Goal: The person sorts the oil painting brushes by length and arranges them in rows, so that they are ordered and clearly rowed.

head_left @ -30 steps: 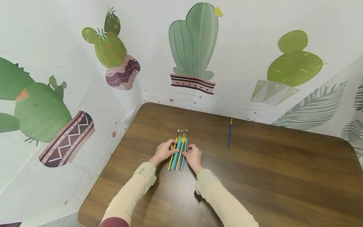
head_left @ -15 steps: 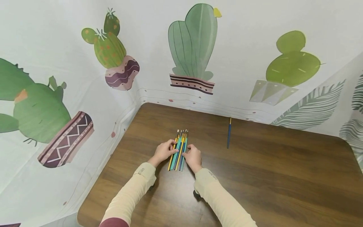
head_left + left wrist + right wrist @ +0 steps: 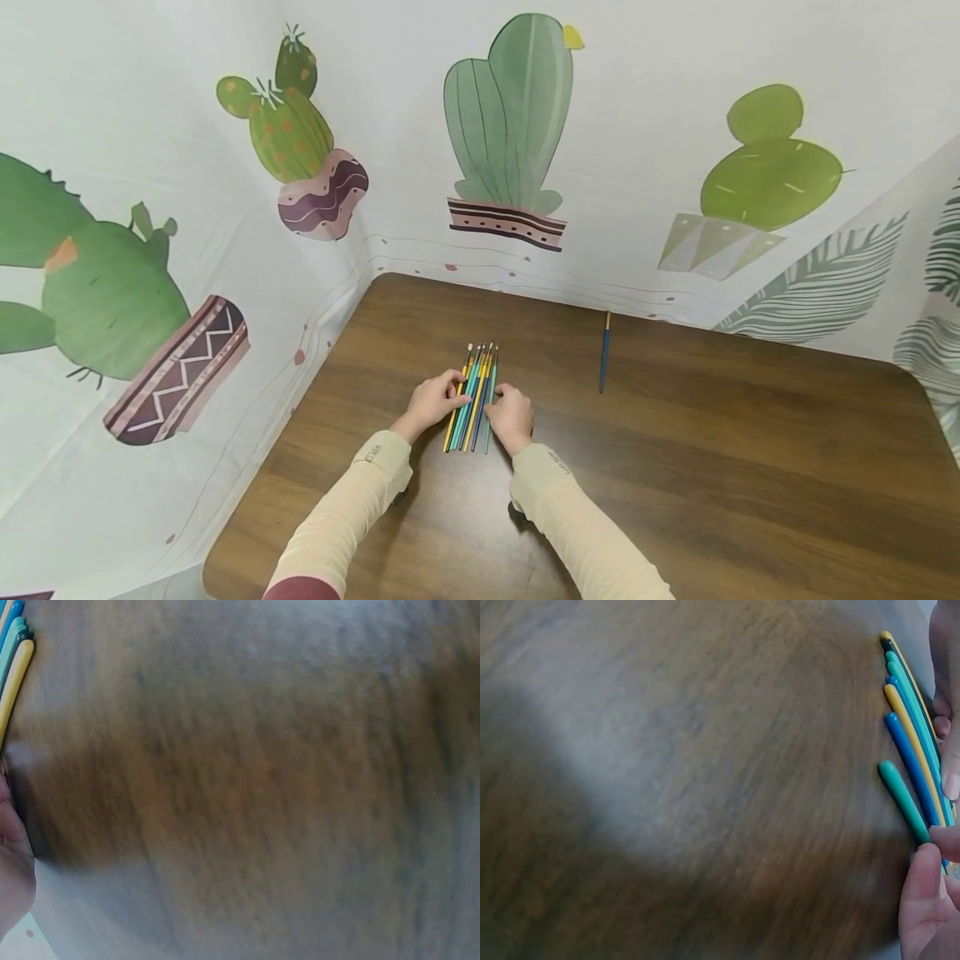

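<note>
Several thin paintbrushes [image 3: 474, 417] with yellow, teal and blue handles lie side by side on the wooden table, bristles pointing away. My left hand [image 3: 433, 400] holds the left side of this bunch, thumb laid across the handles. On the right side, my right hand [image 3: 513, 417] pinches a teal paintbrush [image 3: 901, 796] between thumb and finger. Its handle end stands a little apart from the blue one beside it. Handle ends of the bunch show at the upper left edge of the left wrist view, near a yellow paintbrush [image 3: 15, 679].
A lone blue paintbrush [image 3: 604, 358] lies farther right, close to the table's back edge. The brown table [image 3: 712, 467] meets a white cloth wall [image 3: 637, 167] printed with cacti at the back and on the left.
The teal paintbrush's handle end has shifted slightly right, away from the bunch, with my right hand on it. My left hand stays in place.
</note>
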Tool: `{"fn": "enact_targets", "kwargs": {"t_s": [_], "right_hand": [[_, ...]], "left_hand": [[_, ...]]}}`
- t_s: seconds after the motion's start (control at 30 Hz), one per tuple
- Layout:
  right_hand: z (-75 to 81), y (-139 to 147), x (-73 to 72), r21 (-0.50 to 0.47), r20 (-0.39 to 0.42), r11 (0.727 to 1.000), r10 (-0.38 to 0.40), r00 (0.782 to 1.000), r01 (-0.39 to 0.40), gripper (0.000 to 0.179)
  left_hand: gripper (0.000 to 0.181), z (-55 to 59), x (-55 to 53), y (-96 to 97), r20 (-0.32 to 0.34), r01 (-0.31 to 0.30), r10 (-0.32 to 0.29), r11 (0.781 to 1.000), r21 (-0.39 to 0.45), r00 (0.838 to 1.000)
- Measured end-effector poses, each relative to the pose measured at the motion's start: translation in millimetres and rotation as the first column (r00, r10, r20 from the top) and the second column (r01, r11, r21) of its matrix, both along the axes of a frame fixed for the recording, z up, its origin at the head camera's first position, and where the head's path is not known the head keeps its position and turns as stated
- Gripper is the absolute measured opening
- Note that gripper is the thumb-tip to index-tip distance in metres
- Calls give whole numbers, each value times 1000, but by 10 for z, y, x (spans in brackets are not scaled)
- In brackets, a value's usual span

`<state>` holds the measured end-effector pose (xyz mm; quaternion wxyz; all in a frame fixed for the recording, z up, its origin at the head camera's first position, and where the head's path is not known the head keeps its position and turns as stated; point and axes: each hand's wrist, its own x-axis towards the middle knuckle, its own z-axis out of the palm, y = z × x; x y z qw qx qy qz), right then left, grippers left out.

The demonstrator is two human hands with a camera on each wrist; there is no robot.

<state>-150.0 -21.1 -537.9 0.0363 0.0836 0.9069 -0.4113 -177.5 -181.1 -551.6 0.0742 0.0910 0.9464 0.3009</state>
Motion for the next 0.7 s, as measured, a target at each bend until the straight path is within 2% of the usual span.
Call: {"fn": "enact_targets", "kwargs": {"t_s": [0.3,0.7], "right_hand": [[-11,-60,30,67,-13,998,-16,1000,17,35],[18,-74,20,103,-20,995,18,1000,-16,33]], "left_hand": [[34,-4,4,4,1,-1,1,1000,1,1000],[34,6,10,5,6,-1,1,1000,-2,1000]]}}
